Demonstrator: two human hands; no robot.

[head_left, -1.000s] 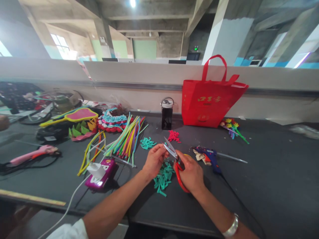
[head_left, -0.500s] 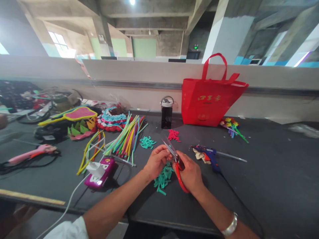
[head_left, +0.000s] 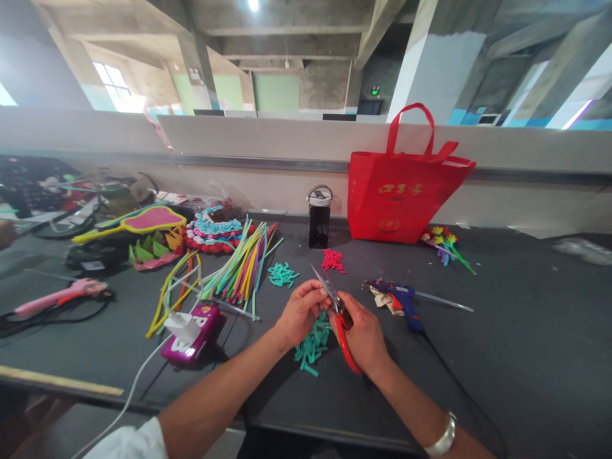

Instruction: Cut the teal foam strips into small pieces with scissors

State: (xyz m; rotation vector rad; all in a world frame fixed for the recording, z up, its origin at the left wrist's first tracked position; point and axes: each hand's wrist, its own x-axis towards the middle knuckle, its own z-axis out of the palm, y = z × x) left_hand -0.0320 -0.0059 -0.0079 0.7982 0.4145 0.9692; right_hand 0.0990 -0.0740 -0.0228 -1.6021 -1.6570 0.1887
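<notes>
Red-handled scissors (head_left: 344, 341) are in my right hand (head_left: 366, 335), their blades pointing away and to the left. My left hand (head_left: 301, 313) is closed in a pinch beside the blades, and whatever it grips is too small or hidden to make out. Under both hands lies a pile of green cut strips (head_left: 313, 344). Beyond them are a heap of small teal pieces (head_left: 283, 274) and a heap of small red pieces (head_left: 333, 261).
A blue glue gun (head_left: 406, 305) with a clear stick lies to the right. On the left are colourful fuzzy stems (head_left: 241, 264), a purple power socket (head_left: 194, 335) and a pink glue gun (head_left: 62, 296). A red bag (head_left: 406, 197) and a bottle (head_left: 319, 217) stand behind.
The scissor blades, spread apart a second ago, have come together. My two hands have stayed close to each other in nearly the same place.
</notes>
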